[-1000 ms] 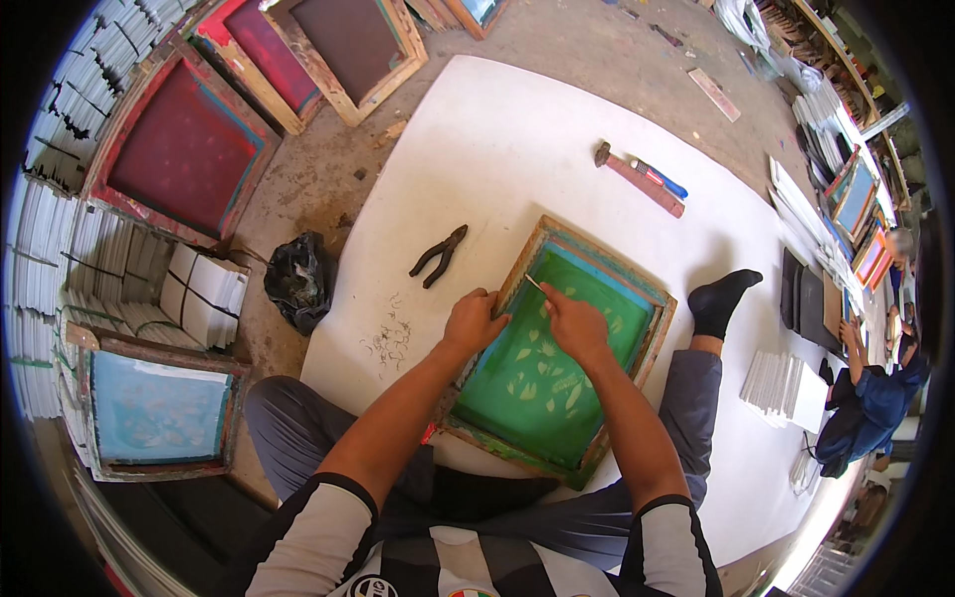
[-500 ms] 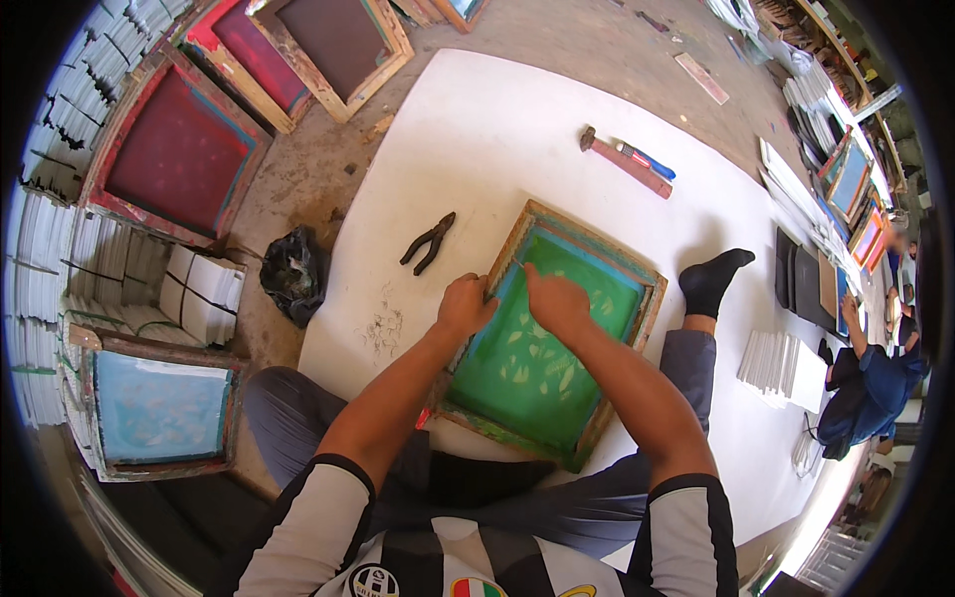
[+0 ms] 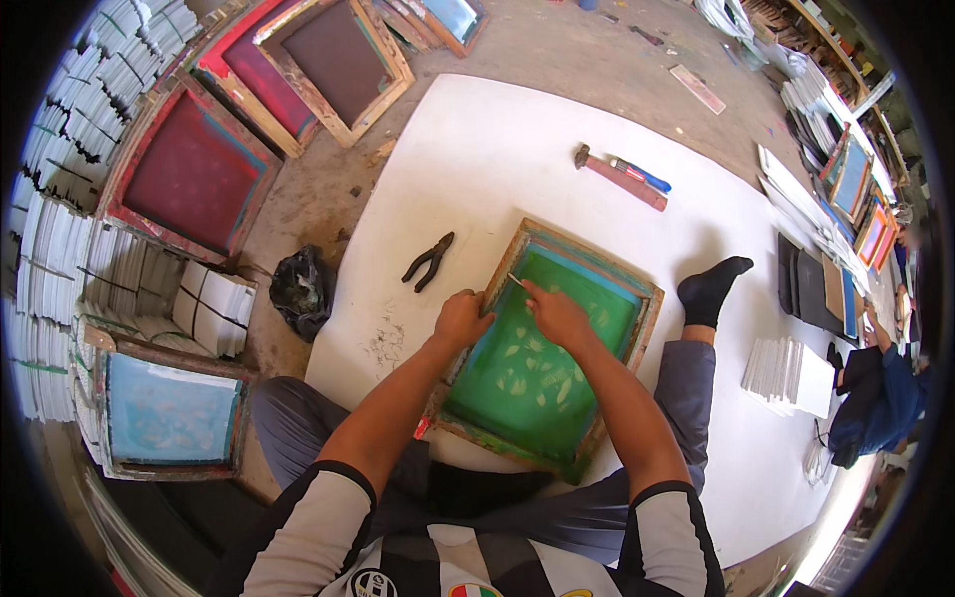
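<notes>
A wooden screen-printing frame lies tilted between my legs, with a green mesh carrying pale leaf shapes. At the frame's left side, my left hand is closed over the wooden edge. My right hand is over the upper part of the mesh, fingers pinched on a thin, pale tool. Its tip points at the inner edge of the frame's upper left side; its exact kind is too small to tell. Dark pliers lie with handles apart, left of the frame.
A hammer and a blue-and-red pen-like tool rest on the white sheet beyond the frame. Small dark scraps lie beside the pliers. More screen frames lean at left. White stacked boards and a person are at right.
My right hand has shifted slightly relative to the frame, and more of the thin tool shows. My left hand keeps hold of the edge. The person at right has shifted, and the view has moved slightly.
</notes>
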The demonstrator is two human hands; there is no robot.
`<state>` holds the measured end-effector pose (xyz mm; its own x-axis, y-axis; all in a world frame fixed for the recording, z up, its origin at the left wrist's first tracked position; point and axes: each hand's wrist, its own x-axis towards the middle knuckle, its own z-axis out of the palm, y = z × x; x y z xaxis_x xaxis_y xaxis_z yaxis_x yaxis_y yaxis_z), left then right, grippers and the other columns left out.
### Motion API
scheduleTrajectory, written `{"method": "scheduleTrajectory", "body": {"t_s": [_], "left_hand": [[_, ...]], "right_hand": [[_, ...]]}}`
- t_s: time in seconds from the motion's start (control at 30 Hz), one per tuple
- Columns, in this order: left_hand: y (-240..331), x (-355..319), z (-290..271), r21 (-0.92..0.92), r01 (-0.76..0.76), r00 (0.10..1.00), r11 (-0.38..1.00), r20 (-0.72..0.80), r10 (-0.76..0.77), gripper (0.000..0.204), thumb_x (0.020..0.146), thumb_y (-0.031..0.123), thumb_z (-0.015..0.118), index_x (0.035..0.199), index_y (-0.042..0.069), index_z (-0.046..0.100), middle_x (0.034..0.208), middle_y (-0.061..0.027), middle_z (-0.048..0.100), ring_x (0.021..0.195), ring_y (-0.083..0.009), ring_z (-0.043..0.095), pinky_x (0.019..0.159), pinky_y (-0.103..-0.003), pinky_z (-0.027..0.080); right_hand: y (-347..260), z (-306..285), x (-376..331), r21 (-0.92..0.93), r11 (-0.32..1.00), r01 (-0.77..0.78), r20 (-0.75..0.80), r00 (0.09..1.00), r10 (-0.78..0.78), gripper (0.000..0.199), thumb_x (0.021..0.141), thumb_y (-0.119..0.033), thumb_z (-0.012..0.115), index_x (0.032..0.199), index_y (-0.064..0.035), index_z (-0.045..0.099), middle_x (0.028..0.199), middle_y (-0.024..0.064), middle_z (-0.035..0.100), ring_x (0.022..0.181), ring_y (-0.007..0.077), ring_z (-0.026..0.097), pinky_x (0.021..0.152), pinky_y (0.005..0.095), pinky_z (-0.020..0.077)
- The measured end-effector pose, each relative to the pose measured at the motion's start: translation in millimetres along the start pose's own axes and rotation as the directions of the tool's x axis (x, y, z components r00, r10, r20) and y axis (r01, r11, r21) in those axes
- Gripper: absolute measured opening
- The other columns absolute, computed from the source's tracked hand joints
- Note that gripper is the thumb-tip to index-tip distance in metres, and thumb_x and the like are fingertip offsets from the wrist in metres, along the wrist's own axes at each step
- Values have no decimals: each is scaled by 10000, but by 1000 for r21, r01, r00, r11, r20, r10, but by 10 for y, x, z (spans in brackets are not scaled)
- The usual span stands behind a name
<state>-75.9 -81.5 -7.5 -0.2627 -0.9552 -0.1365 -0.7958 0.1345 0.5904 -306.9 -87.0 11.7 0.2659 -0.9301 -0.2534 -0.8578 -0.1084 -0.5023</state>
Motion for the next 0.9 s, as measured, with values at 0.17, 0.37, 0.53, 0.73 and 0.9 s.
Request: {"method": "scheduleTrajectory", "body": {"t_s": [0.17,0.37,0.53,0.73,0.9], "left_hand": [[-58,-48,9,-42,-12,1000,999,-7,11,364,814,285,798,1019,-2,706,917,-214,664,896,-415,674,830,-499,542],[-29,-63,20,-54,2,1000,999,-19,-3,344,826,277,795,1000,0,692,905,-206,651,887,-415,668,814,-503,535],[-28,-71,9,-83,5,1000,997,-26,-7,337,826,276,801,976,-1,683,897,-201,644,880,-413,668,799,-503,534],[-44,-66,25,-94,3,1000,996,-24,-5,345,824,271,801,1001,0,684,897,-203,647,879,-412,669,796,-503,535],[-38,-69,30,-102,-27,998,994,-50,22,345,826,268,800,1008,-2,687,909,-209,650,878,-414,669,799,-503,537]], "right_hand": [[-165,-146,-4,-154,987,-37,103,993,54,424,1075,-348,491,1496,-304,511,976,214,712,938,425,708,806,570,547],[-124,-251,-96,-43,996,-72,115,990,77,426,1074,-334,490,1496,-286,517,947,211,723,908,430,706,797,557,554],[-125,-187,-121,-78,993,-92,114,988,101,428,1074,-340,488,1496,-278,518,950,215,730,903,433,705,788,562,549],[-149,-181,-126,-45,993,-112,27,993,113,420,1072,-347,487,1486,-288,523,925,215,729,871,444,704,769,568,548],[-115,-115,-110,-67,995,-76,20,997,78,420,1071,-346,487,1486,-291,521,909,218,726,839,451,702,745,573,547]]}}
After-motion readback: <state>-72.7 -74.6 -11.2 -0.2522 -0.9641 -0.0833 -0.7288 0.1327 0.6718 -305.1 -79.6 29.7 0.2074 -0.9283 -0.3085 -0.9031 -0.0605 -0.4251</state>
